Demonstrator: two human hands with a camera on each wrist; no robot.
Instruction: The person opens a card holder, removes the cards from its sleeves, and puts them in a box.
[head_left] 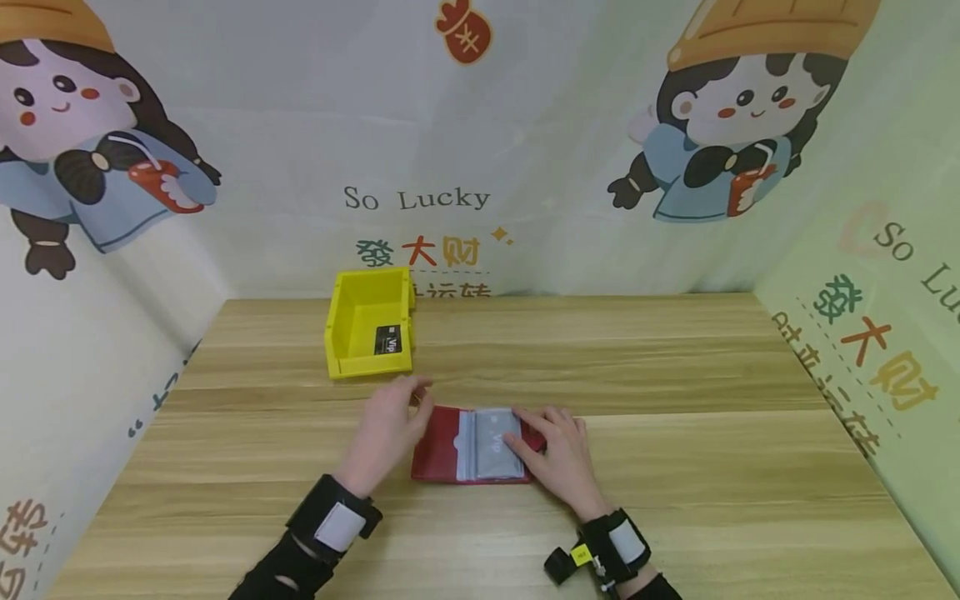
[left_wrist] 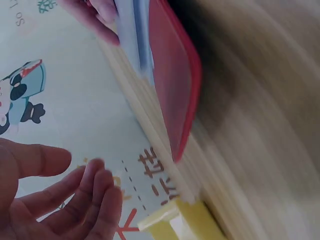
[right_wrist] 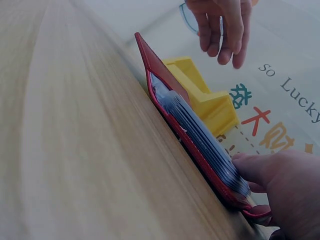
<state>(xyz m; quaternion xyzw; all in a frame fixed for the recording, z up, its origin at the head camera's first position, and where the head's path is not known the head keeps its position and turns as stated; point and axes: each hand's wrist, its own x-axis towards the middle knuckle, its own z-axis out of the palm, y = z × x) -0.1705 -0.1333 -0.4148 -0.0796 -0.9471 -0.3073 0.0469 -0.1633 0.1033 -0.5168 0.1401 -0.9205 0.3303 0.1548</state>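
A yellow bin [head_left: 367, 365] is set near the far edge of the table, and in it a black card [head_left: 387, 340] marked "Vip" is seen against the right wall. Nearer the person, an open red card holder [head_left: 435, 450] is laid on the wooden table [head_left: 675, 375], with clear sleeves [head_left: 491, 458] stacked in its middle and right part.

The card holder is held at its right side by the right hand [head_left: 561, 454], its thumb laid on the sleeves; how far the other fingers are wrapped beneath is not clearly shown. Nothing is held by the left hand [head_left: 388, 425], which is raised by the left cover, its fingers loosely bent and parted from the thumb.

The table is backed by a pale printed sheet [head_left: 285, 167] lettered "So Lucky". The card in the bin is shown only from the head, while the sleeves' many layered edges are best shown from the right wrist.
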